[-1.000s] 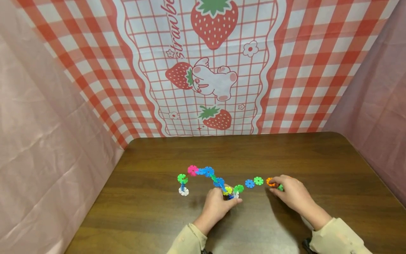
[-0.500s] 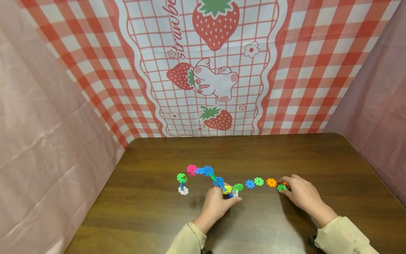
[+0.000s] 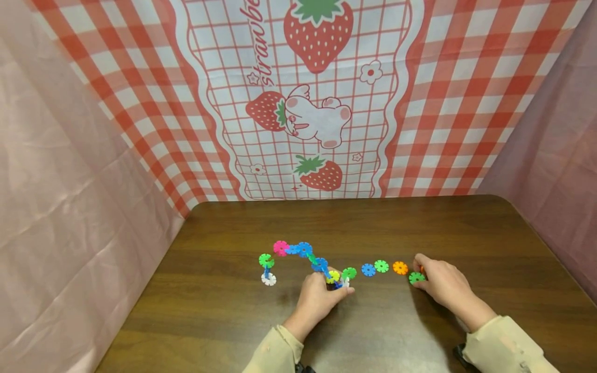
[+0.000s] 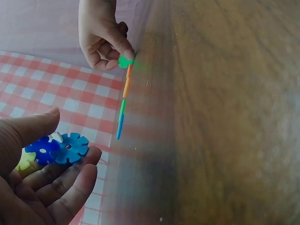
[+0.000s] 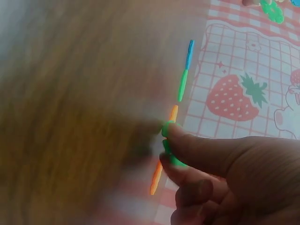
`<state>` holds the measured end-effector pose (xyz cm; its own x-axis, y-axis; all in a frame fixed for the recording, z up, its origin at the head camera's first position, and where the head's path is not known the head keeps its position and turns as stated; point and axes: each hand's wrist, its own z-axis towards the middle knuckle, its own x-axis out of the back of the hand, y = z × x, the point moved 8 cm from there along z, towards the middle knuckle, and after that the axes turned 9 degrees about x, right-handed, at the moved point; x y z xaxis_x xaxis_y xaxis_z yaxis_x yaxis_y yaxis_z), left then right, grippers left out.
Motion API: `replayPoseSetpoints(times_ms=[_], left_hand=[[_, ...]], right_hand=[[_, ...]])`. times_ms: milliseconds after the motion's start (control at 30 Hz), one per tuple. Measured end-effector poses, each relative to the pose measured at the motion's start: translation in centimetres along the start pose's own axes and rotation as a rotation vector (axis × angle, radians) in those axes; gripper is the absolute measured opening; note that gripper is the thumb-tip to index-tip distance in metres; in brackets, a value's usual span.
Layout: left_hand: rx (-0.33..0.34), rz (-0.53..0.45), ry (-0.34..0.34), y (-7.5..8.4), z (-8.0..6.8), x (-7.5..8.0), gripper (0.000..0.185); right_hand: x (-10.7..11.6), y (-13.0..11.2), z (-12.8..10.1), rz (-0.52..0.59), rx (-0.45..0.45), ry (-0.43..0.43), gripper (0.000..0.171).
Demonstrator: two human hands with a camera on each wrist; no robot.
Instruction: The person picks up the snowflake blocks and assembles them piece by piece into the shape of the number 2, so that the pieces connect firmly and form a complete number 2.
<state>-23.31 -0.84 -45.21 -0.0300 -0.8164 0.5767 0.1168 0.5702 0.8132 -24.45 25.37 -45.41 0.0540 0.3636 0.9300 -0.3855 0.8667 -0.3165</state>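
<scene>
Fingertips of the right hand (image 3: pixel 440 282) pinch a green disc (image 3: pixel 416 277) that stands on or just above the table (image 3: pixel 466 228), thumb and forefinger curled round its rim; the right wrist view confirms the pinch on the green piece (image 5: pixel 169 140). A sliver of another orange piece shows just behind those fingers, but whether it is touched cannot be told.

Fingers of the left hand (image 3: pixel 319 298) are curled round the near end of a joined chain of discs (image 3: pixel 303 254), holding the yellow, blue and white pieces there; the left wrist view shows blue discs (image 4: pixel 58 149) cradled against the fingers.

Three loose discs lie flat in a row between the hands, toward the near edge of the table: blue disc (image 3: pixel 368 269), a second green disc (image 3: pixel 381 266), orange disc (image 3: pixel 399 268). The chain arcs away to the left, ending in a white disc (image 3: pixel 269 279).

Judgement: the step in hand appears to be picking up a loose piece for the chain. The next move would call for carrying the pinched disc across to the held end, its slot lined up with a slot there, while the left hand steadies the chain.
</scene>
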Motion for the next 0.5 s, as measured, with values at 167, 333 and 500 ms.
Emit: replayPoseSetpoints(times_ms=[167,333,500], left_hand=[[-0.004,0.001,0.002,0.1,-0.1,0.1,0.026],[-0.009,-0.004,0.005,0.2,-0.1,0.1,0.025],[-0.010,-0.006,0.004,0.2,-0.1,0.0,0.024]], right_hand=[[0.2,-0.6,0.1,0.039,0.009,0.027,0.028],[0.4,-1.9,0.6,0.083,0.063,0.060,0.021],[1.0,-3.4,1.1,0.138,0.131,0.104,0.015]])
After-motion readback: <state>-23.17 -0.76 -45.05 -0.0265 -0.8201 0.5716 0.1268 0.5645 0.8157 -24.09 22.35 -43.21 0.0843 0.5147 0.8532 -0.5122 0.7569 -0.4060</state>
